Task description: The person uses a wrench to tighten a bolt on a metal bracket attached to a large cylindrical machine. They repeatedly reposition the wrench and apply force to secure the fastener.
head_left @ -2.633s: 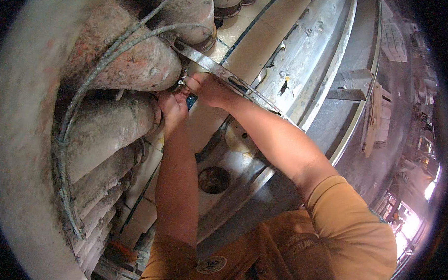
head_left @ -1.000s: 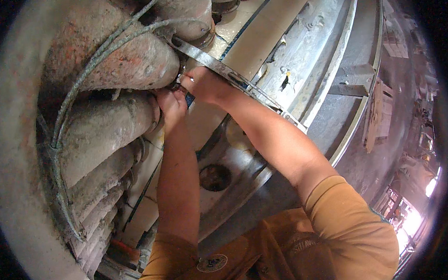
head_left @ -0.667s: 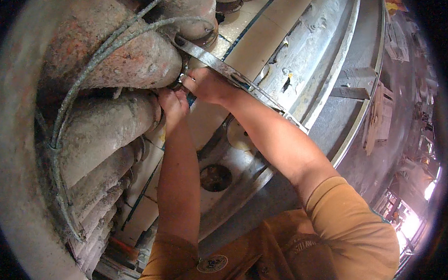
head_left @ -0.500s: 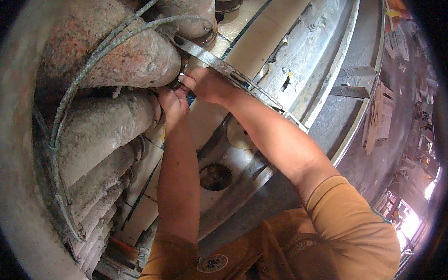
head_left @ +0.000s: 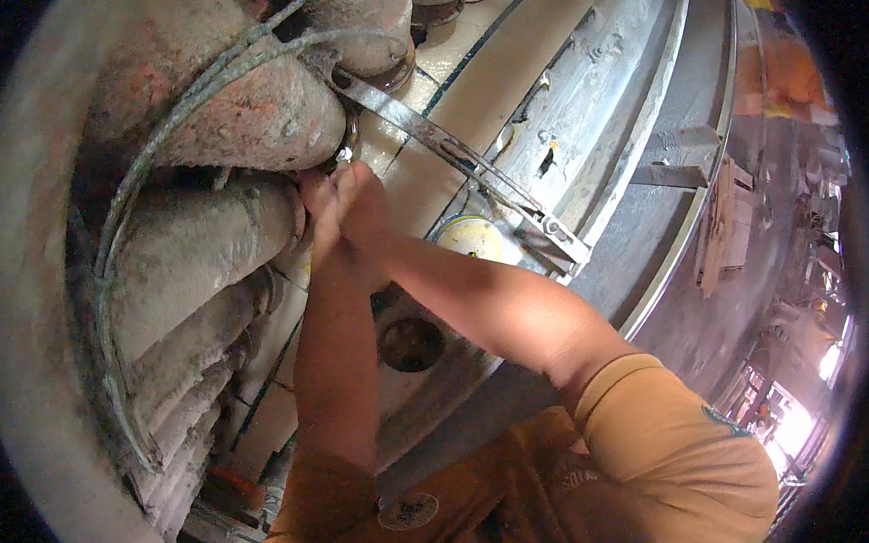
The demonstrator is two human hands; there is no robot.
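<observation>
Crowding together left of the frame's upper centre, seemingly because space beside the roller (head_left: 285, 114) is tight, the left hand (head_left: 320, 205) and right hand (head_left: 362, 205) sit just below the shiny fitting (head_left: 344, 154), though whether their fingers pinch it I cannot tell.

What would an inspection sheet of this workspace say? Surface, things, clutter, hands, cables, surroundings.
Surface: beige tiles, dark gaps between rows.
Job's things: dusty cylinders at left; slanting metal bar; small shiny piece, identity unclear.
Clutter: pale boards at right.
Hands: left hand and right hand close together near the cylinder ends; grip hidden.
Cables: grey cable curving across the cylinders.
Surroundings: bright opening lower right; blurred orange item upper right.
</observation>
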